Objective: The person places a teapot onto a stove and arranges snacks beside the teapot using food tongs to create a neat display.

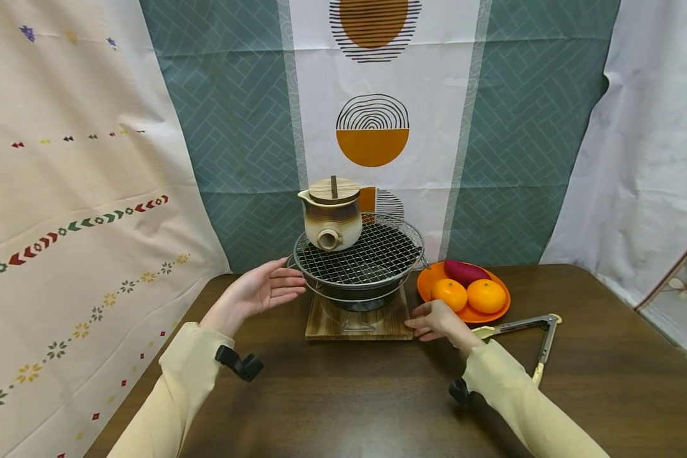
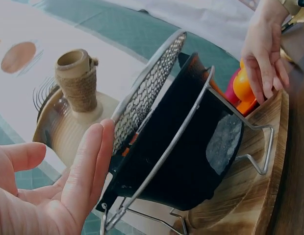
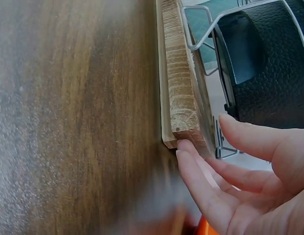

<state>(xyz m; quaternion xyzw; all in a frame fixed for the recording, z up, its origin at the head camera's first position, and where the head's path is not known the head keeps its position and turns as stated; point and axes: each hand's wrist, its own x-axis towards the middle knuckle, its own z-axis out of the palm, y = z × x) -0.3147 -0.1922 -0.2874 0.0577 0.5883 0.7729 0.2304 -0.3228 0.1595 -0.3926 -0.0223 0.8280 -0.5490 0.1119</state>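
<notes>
A black tabletop grill (image 2: 176, 142) with a round wire mesh (image 1: 372, 251) stands on a square wooden board (image 1: 326, 321). On the mesh's left part sits a beige-brown clay teapot (image 1: 343, 224) with a wooden lid (image 1: 334, 189); its side handle (image 2: 78, 83) points toward the front. My left hand (image 1: 263, 289) is held beside the grill's left rim, fingers extended and holding nothing. At the board's front right corner, fingertips of my right hand (image 1: 437, 323) touch the edge, with the thumb (image 3: 255, 139) apart from it. Whether the left fingertips touch the rim cannot be told.
Right of the grill, an orange plate (image 1: 504, 299) bears two oranges (image 1: 486, 296) and a purple sweet potato (image 1: 465, 272). Spread tongs (image 1: 541, 324) with pale yellow tips lie on the dark wooden table (image 1: 343, 394) near the right forearm. Patterned cloths (image 1: 235, 127) hang behind and beside the table.
</notes>
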